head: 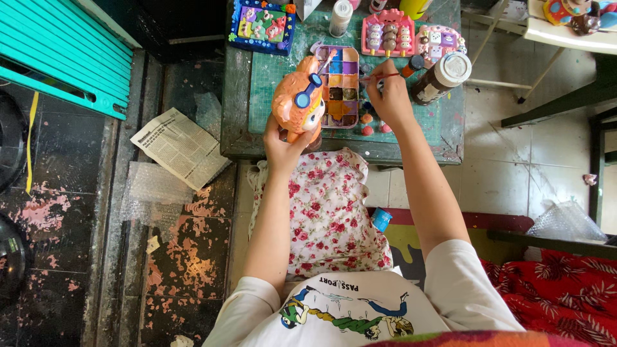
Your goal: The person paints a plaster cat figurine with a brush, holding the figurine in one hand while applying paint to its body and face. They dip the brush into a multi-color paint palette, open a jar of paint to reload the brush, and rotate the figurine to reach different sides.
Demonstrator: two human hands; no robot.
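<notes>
Left hand grips an orange figurine from below, fingers closed round its base, lifting it clear of the surface at the near edge, seemingly so its painted face is reachable. Right hand pinches a thin brush, fingers narrow, tip over the paint palette just beside the figurine, apparently to load colour. A capped jar stands near the right hand. A floral cloth covers the lap, likely against drips.

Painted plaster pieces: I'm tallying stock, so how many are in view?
At least 5: orange figurine in left hand; blue plaque, two pink plaques on table; one far right. Others may be hidden.
</notes>
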